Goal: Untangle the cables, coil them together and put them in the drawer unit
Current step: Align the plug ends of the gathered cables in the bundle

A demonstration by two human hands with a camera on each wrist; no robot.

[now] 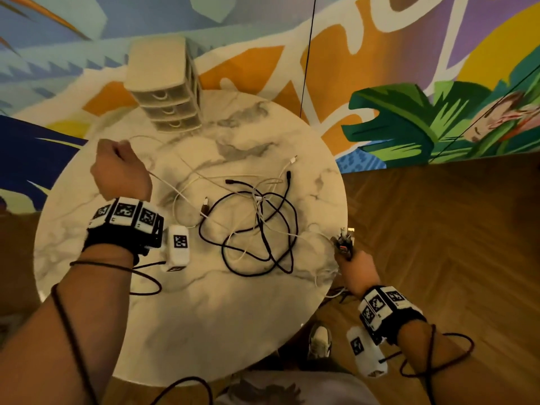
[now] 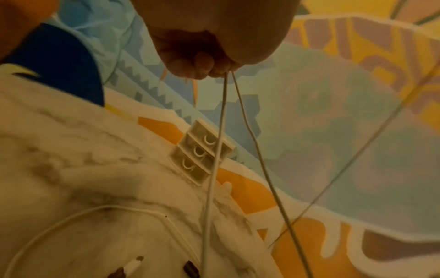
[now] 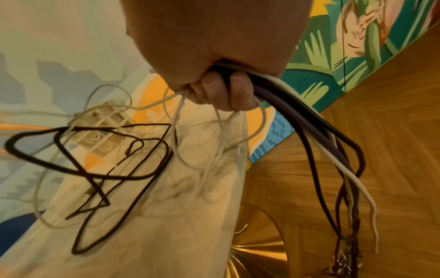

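Your left hand (image 1: 121, 171), fisted, pinches a thin white cable (image 2: 220, 131) running right toward the black-and-white cable tangle (image 1: 254, 226) mid round marble table (image 1: 190, 317). Your right hand (image 1: 358, 268) grips bundled cable ends (image 3: 309, 120) at the right edge. The beige three-drawer unit (image 1: 166, 86) stands far left.

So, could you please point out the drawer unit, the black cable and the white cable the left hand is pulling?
drawer unit (image 1: 168, 108): head view, front of the middle drawer.
black cable (image 1: 264, 244): head view, a strand in the tangle on the table.
white cable (image 2: 220, 120): left wrist view, taut strand below the fingers.
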